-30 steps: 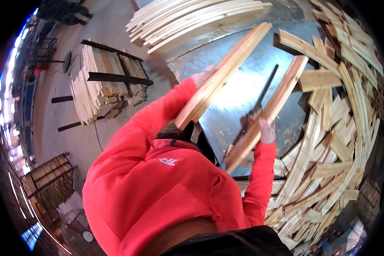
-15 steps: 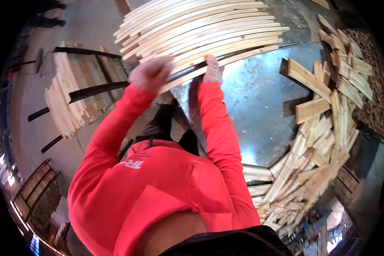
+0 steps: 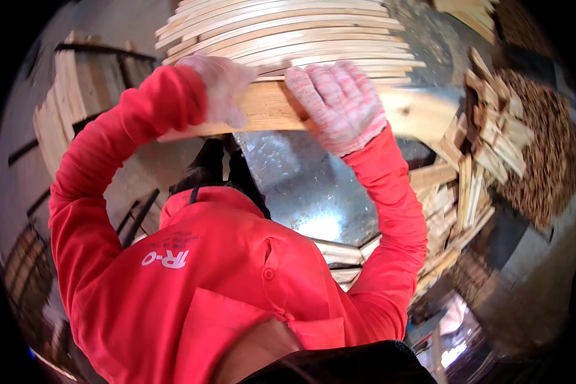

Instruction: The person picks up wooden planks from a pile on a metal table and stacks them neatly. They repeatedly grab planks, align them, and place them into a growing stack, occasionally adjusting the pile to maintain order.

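Both of my hands wear knitted gloves and grip one long pale wooden board (image 3: pixel 269 110), its broad face turned toward me. Toward the board's left part, my left hand (image 3: pixel 217 89) is closed over it, its thumb hanging down in front. My right hand (image 3: pixel 339 105) is wrapped over the top edge near the middle, fingers bent. The board is raised above the metal table (image 3: pixel 288 173), and its right end is blurred. Just beyond it lies a row of narrow wooden strips (image 3: pixel 288 29), side by side.
A stack of boards (image 3: pixel 70 96) on a rack with dark bars stands at the left. Loose offcuts (image 3: pixel 493 128) pile up along the table's right side, beside a heap of brown wood scraps (image 3: pixel 537 134). More boards (image 3: pixel 467 13) lie at the far right.
Half a second ago the hands were at the near edge of the strips. Now both hold a board raised closer to me, its broad face showing, and the right hand has come nearer.
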`<action>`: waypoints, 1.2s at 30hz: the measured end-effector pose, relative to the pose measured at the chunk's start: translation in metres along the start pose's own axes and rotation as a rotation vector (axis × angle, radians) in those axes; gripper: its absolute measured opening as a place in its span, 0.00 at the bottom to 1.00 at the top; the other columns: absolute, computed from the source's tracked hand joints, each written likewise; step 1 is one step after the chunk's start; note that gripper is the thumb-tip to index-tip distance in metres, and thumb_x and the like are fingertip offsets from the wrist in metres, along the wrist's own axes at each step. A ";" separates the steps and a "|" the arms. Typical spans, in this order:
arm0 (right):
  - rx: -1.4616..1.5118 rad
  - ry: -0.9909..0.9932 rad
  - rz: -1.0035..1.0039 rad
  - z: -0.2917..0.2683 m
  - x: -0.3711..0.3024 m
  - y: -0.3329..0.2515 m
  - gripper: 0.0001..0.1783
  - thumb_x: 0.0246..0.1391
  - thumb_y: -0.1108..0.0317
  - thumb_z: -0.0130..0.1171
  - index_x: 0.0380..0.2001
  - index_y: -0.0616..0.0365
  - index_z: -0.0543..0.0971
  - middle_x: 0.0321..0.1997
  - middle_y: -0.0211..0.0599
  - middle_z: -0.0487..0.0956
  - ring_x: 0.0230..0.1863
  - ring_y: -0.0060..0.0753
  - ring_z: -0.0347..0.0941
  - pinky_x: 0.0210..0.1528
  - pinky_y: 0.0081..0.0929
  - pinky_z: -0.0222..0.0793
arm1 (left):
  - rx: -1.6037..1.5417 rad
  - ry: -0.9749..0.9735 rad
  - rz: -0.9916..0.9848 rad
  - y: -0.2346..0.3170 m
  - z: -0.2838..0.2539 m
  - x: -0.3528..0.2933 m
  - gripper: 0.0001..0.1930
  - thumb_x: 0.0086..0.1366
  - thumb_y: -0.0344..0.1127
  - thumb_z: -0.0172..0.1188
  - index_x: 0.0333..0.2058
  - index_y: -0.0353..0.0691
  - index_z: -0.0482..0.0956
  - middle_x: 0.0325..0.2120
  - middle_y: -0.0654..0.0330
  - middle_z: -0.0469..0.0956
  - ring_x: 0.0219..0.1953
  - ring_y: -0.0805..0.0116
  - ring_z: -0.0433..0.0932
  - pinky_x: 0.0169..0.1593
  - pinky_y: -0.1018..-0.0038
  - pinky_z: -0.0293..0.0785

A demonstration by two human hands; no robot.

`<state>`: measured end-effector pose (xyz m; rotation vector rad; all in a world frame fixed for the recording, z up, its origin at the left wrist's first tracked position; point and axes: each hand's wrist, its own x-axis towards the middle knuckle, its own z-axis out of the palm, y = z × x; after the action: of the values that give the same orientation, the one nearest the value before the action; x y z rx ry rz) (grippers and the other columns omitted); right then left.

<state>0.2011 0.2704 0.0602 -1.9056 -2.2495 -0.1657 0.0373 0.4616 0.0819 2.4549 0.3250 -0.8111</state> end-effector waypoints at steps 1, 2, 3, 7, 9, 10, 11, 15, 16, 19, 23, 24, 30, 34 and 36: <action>-0.014 0.132 -0.151 0.005 0.003 0.012 0.38 0.40 0.56 0.68 0.58 0.48 0.71 0.57 0.45 0.70 0.58 0.49 0.67 0.62 0.44 0.61 | -0.359 -0.121 -0.137 -0.013 0.010 -0.010 0.32 0.45 0.45 0.73 0.50 0.42 0.76 0.34 0.58 0.80 0.40 0.60 0.79 0.48 0.66 0.74; 0.001 0.188 0.001 0.002 -0.007 0.032 0.38 0.42 0.49 0.67 0.59 0.46 0.71 0.60 0.43 0.69 0.61 0.49 0.65 0.63 0.46 0.60 | -0.728 -0.224 -0.271 -0.030 0.028 -0.025 0.29 0.47 0.42 0.73 0.48 0.40 0.77 0.31 0.62 0.80 0.37 0.65 0.80 0.45 0.69 0.75; -0.053 0.377 0.198 0.018 -0.019 0.067 0.41 0.45 0.44 0.63 0.60 0.53 0.67 0.61 0.46 0.68 0.63 0.51 0.62 0.65 0.47 0.57 | -1.045 -0.099 -0.122 -0.050 0.066 -0.041 0.28 0.48 0.42 0.73 0.46 0.38 0.77 0.32 0.63 0.80 0.37 0.67 0.80 0.44 0.71 0.75; -0.108 0.284 1.206 0.091 -0.119 0.240 0.49 0.53 0.33 0.50 0.66 0.60 0.58 0.67 0.56 0.60 0.65 0.51 0.60 0.67 0.36 0.53 | -1.586 0.438 0.087 -0.093 0.151 -0.084 0.25 0.53 0.41 0.70 0.47 0.35 0.76 0.37 0.63 0.80 0.38 0.71 0.79 0.43 0.74 0.76; 0.289 0.290 1.367 0.138 -0.148 0.274 0.48 0.54 0.34 0.49 0.66 0.59 0.57 0.66 0.51 0.63 0.63 0.48 0.63 0.64 0.31 0.57 | -1.713 0.730 0.043 -0.095 0.172 -0.092 0.24 0.57 0.40 0.66 0.50 0.36 0.74 0.41 0.62 0.79 0.40 0.71 0.78 0.46 0.74 0.74; 0.451 0.331 1.478 0.133 -0.131 0.251 0.47 0.55 0.34 0.48 0.67 0.59 0.57 0.63 0.46 0.67 0.54 0.44 0.71 0.57 0.30 0.64 | -1.727 0.859 -0.037 -0.097 0.187 -0.092 0.24 0.57 0.39 0.66 0.50 0.36 0.74 0.42 0.62 0.79 0.40 0.72 0.78 0.46 0.74 0.74; 0.539 0.319 1.471 0.157 -0.145 0.280 0.46 0.56 0.36 0.49 0.67 0.60 0.57 0.61 0.45 0.69 0.49 0.41 0.72 0.53 0.30 0.66 | -1.735 0.983 -0.113 -0.106 0.203 -0.090 0.24 0.57 0.39 0.65 0.51 0.36 0.74 0.42 0.62 0.78 0.40 0.72 0.77 0.47 0.74 0.74; 0.822 0.602 1.387 0.182 -0.150 0.286 0.43 0.57 0.43 0.54 0.66 0.61 0.58 0.55 0.42 0.72 0.42 0.38 0.73 0.50 0.29 0.67 | -1.798 1.097 -0.161 -0.131 0.260 -0.062 0.19 0.57 0.40 0.65 0.46 0.39 0.77 0.37 0.66 0.79 0.38 0.75 0.77 0.44 0.76 0.73; 0.830 0.558 1.398 0.176 -0.144 0.283 0.42 0.58 0.45 0.55 0.66 0.61 0.58 0.56 0.43 0.72 0.45 0.38 0.73 0.51 0.29 0.66 | -1.858 1.057 -0.128 -0.122 0.258 -0.049 0.18 0.57 0.40 0.66 0.45 0.39 0.77 0.36 0.67 0.79 0.37 0.76 0.77 0.44 0.76 0.74; 0.503 0.359 1.339 0.157 -0.136 0.282 0.43 0.57 0.43 0.54 0.66 0.61 0.58 0.61 0.49 0.70 0.60 0.43 0.67 0.60 0.30 0.60 | -2.004 0.956 -0.125 -0.095 0.249 -0.019 0.21 0.55 0.41 0.67 0.45 0.38 0.77 0.36 0.64 0.80 0.36 0.71 0.79 0.44 0.72 0.77; 0.162 0.183 1.312 0.109 -0.082 0.220 0.52 0.51 0.28 0.45 0.66 0.61 0.58 0.64 0.55 0.66 0.65 0.53 0.62 0.64 0.37 0.56 | -2.100 0.784 -0.036 -0.090 0.242 -0.016 0.24 0.55 0.42 0.67 0.48 0.38 0.75 0.37 0.61 0.80 0.37 0.68 0.80 0.45 0.68 0.78; 0.147 0.158 1.316 0.104 -0.074 0.211 0.52 0.52 0.28 0.44 0.66 0.61 0.58 0.63 0.56 0.66 0.65 0.54 0.61 0.64 0.38 0.56 | -2.113 0.776 -0.023 -0.089 0.240 -0.015 0.24 0.56 0.42 0.67 0.48 0.37 0.75 0.38 0.61 0.80 0.37 0.68 0.80 0.45 0.69 0.77; -0.006 0.064 1.514 0.106 -0.054 0.212 0.50 0.53 0.29 0.43 0.66 0.59 0.57 0.63 0.58 0.66 0.64 0.56 0.62 0.63 0.41 0.58 | -1.949 1.005 -0.111 -0.101 0.261 0.001 0.25 0.58 0.43 0.64 0.51 0.35 0.73 0.38 0.60 0.80 0.40 0.68 0.80 0.47 0.69 0.77; 0.029 0.051 1.408 0.149 -0.103 0.257 0.48 0.52 0.30 0.45 0.65 0.55 0.59 0.58 0.54 0.72 0.59 0.55 0.68 0.60 0.42 0.61 | -2.065 0.794 0.017 -0.090 0.240 -0.003 0.26 0.57 0.44 0.65 0.50 0.35 0.73 0.39 0.58 0.80 0.39 0.68 0.80 0.46 0.69 0.77; -0.018 0.070 1.393 0.153 -0.097 0.249 0.47 0.53 0.31 0.47 0.65 0.56 0.61 0.54 0.52 0.75 0.56 0.54 0.70 0.59 0.43 0.62 | -2.089 0.810 0.050 -0.094 0.250 0.000 0.26 0.57 0.44 0.65 0.51 0.35 0.72 0.39 0.58 0.79 0.39 0.68 0.80 0.46 0.69 0.77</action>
<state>0.4505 0.2499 -0.1191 -2.8458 -0.4827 -0.0277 -0.1189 0.4011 -0.1262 0.5770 0.7853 0.5728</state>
